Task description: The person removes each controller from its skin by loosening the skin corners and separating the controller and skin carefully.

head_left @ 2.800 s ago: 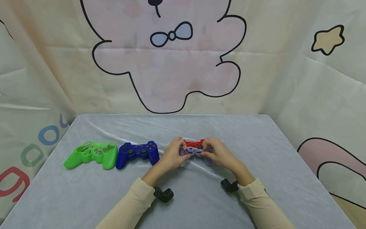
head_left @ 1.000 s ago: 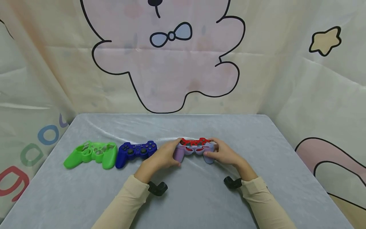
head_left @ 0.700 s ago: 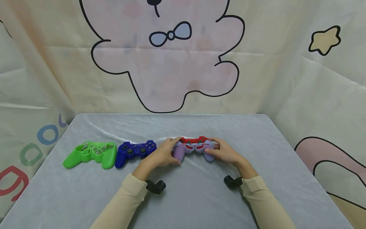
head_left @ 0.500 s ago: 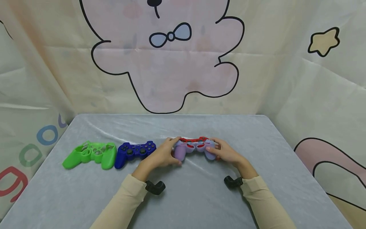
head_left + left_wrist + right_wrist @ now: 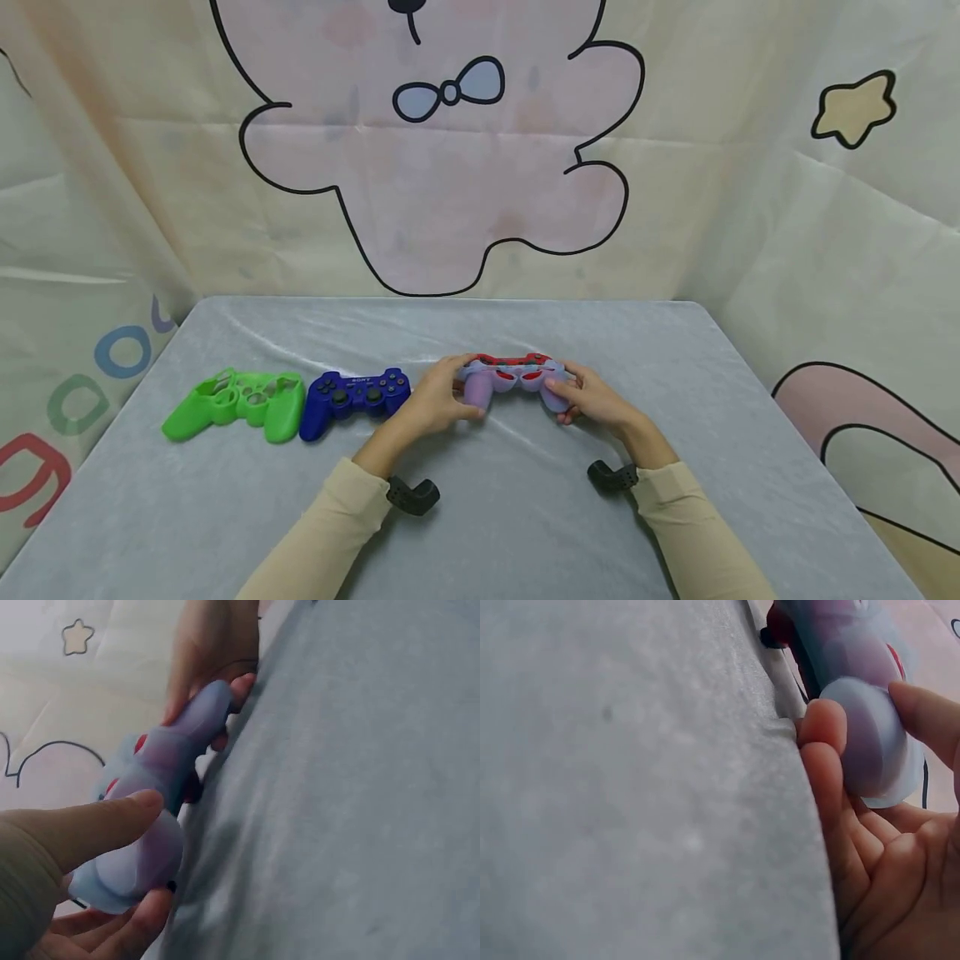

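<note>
Both hands hold a red game controller [image 5: 517, 361] that sits in a translucent lilac-blue silicone cover [image 5: 480, 387]. The cover wraps the two handles, while red shows along the far edge and through its openings. My left hand [image 5: 438, 396] grips the left handle, thumb on the near side and fingers beneath, as the left wrist view shows. At the other handle, my right hand [image 5: 596, 398] has its thumb on the cover and fingers curled under it. In the right wrist view the rounded lilac handle end [image 5: 870, 739] lies between thumb and fingers.
Left of the hands, a blue Sony controller [image 5: 367, 392] lies on the grey cloth-covered table [image 5: 495, 517]. Beside it is a bright green silicone cover [image 5: 281, 417] with open button holes. A printed curtain [image 5: 712, 167] hangs behind the table.
Both hands went from pinching the cover's near middle edge to gripping the two handles. The covered controller has since tilted, its red face showing less, and shifted slightly away.
</note>
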`<state>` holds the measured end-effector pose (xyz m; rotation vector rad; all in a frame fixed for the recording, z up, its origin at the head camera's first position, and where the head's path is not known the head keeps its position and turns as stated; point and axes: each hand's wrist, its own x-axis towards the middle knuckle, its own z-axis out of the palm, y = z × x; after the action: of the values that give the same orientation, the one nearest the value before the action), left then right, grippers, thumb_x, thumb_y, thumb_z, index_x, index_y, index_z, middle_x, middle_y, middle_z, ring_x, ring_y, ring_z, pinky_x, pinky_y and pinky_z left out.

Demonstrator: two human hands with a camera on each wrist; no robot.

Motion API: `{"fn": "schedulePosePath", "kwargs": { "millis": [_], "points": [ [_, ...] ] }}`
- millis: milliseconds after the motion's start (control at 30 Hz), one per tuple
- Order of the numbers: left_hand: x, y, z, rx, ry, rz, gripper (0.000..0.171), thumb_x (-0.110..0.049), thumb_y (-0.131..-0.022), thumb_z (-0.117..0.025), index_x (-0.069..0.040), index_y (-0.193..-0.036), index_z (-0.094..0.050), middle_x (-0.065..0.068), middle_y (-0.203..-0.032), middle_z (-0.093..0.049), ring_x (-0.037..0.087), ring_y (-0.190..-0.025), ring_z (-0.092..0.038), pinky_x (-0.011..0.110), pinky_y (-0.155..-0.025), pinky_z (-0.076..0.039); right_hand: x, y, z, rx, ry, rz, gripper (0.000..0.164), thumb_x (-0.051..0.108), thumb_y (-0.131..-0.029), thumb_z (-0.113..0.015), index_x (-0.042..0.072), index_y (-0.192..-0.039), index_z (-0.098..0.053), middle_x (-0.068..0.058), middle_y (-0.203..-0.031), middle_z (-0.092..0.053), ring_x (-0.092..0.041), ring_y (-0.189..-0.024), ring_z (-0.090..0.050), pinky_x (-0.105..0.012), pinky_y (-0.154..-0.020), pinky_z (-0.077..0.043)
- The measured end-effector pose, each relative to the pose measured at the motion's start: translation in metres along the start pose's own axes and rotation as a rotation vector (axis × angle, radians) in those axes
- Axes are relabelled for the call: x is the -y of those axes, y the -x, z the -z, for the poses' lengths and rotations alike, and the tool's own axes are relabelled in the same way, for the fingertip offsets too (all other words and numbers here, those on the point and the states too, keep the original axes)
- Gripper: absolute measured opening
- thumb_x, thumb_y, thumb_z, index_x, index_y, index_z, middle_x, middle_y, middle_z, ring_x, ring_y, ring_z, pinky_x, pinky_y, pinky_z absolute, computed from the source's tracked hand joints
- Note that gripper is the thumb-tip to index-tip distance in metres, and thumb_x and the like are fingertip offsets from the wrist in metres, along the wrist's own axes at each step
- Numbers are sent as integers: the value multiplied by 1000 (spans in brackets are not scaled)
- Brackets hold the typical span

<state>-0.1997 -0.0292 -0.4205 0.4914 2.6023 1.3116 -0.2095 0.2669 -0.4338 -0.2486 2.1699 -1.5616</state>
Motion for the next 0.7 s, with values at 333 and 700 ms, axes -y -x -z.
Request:
{"fn": "schedulePosePath", "kwargs": {
  "millis": [333,700],
  "points": [
    [-1,-2,-12,-119,-28,27,83,-14,-70,-92,-11,-142,-51,11,-135,-58,24,-109,-60,40,-92,-52,-1,-2,-2,1,1,13,56,27,-107,-51,0,-152,-34,2,-69,-64,-8,-56,-63,-24,-57,-54],
    [3,-1,-7,-162,-66,-1,54,-25,-66,-94,-17,-104,-56,1,-89,-61,13,-72,-54,28,-65,-44,-2,-2,-2,17,0,12,43,33,-108,-47,-3,-132,-45,-2,-77,-66,-9,-57,-62,-23,-55,-53]
  ]
}}
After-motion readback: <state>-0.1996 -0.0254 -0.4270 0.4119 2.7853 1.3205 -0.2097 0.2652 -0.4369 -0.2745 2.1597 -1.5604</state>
